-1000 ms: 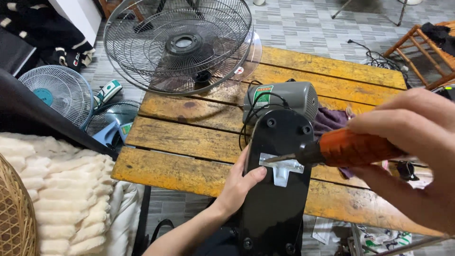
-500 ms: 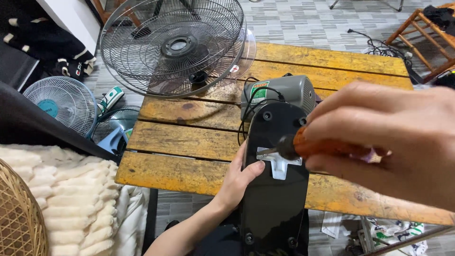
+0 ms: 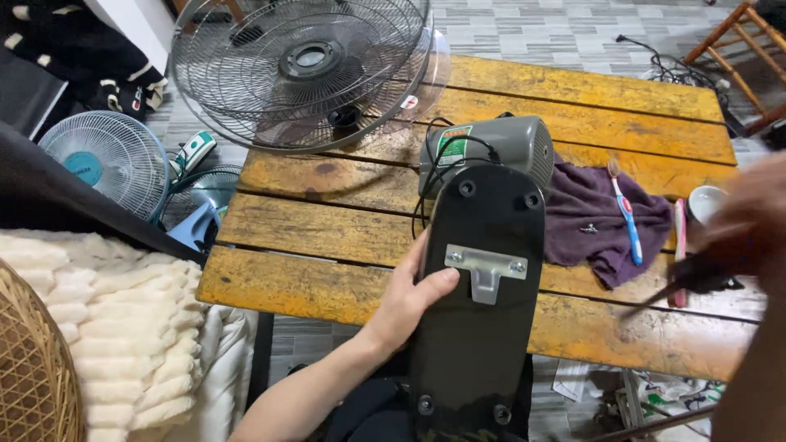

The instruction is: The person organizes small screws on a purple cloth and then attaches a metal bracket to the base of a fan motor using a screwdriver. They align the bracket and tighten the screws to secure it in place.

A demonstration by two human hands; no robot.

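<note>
Fan base, black, elongated oval, underside up. Long axis runs near-to-far: near end hangs off the near edge of the tabletop toward the person, far end butts against the grey motor housing. Grey metal bracket screwed across the middle of the base.

Left hand comes up from below-left of the base, forearm angled in from the near edge. Fingers together, thumb laid onto the base's left rim beside the bracket, palm cupping the edge: it steadies the base, not pinching anything.

Right hand is right of the base, motion-blurred, over the tabletop's right end. It holds a dark tool with the tip pointing down-left; exact grip unreadable in the blur.

Right of the base, between it and the right hand: purple cloth with a toothbrush lying on it, small screws on the cloth too.

Beyond the motor housing, far-left of the base: fan guard, wire cage, lying on the tabletop's far left corner.
</note>
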